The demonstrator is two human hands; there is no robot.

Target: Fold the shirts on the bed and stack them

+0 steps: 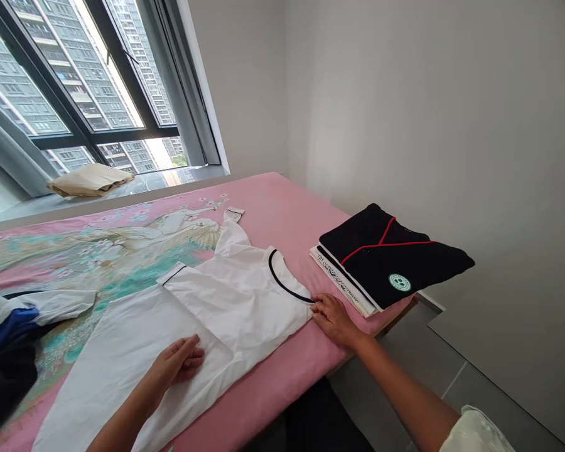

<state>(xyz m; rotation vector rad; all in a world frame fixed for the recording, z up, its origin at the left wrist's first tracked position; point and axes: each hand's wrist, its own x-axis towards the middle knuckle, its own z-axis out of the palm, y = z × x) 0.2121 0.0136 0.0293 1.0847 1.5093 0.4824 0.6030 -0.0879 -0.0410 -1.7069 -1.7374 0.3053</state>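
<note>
A white short-sleeved T-shirt with a black neckband lies on a pink patterned bedsheet. Its neck points to the right and its body spreads toward the lower left. One sleeve lies folded across the body, while the other sticks out toward the far side; both cuffs carry a thin dark line. At the near end of the neckband, my right hand grips the shirt's shoulder edge between thumb and fingers. Over the shirt's lower body is my left hand, its fingers loosely bent and holding nothing.
Beyond my right hand, a stack of folded clothes stands at the bed's corner, topped by a black garment with red piping. Rumpled clothes lie at the left. A beige folded cloth rests on the windowsill. Walls border the far and right sides.
</note>
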